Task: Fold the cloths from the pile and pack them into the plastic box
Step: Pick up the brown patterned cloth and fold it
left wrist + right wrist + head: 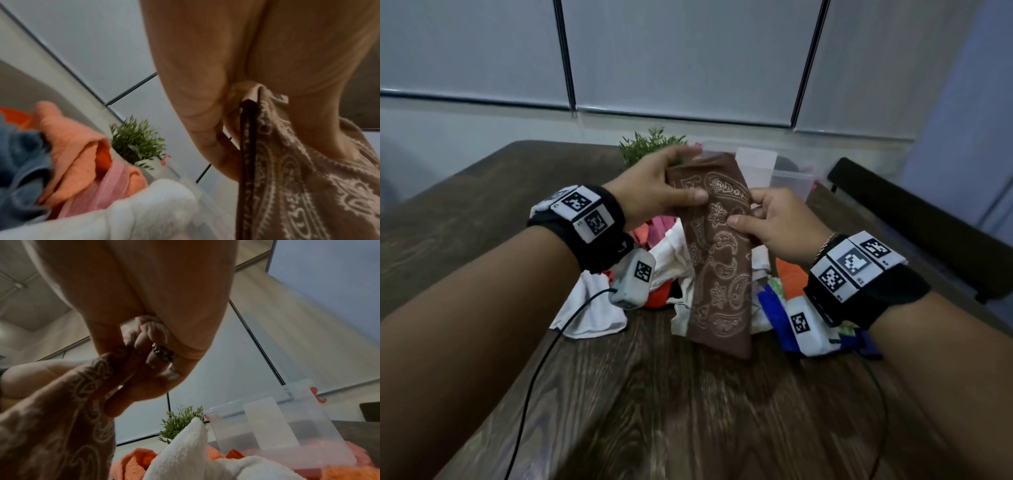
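A brown paisley cloth, folded into a long strip, hangs in the air above the pile of cloths. My left hand pinches its upper left edge, thumb on the front. My right hand pinches its right edge a little lower. The same cloth fills the left wrist view under my thumb, and the cloth shows again at the lower left of the right wrist view. The clear plastic box stands behind the cloth at the far side of the table; the box looks frosted from below.
White, orange, pink and blue cloths lie heaped mid-table. A small green plant stands at the far edge, left of the box. A dark chair back runs along the right. The dark wooden table has bare surface near me.
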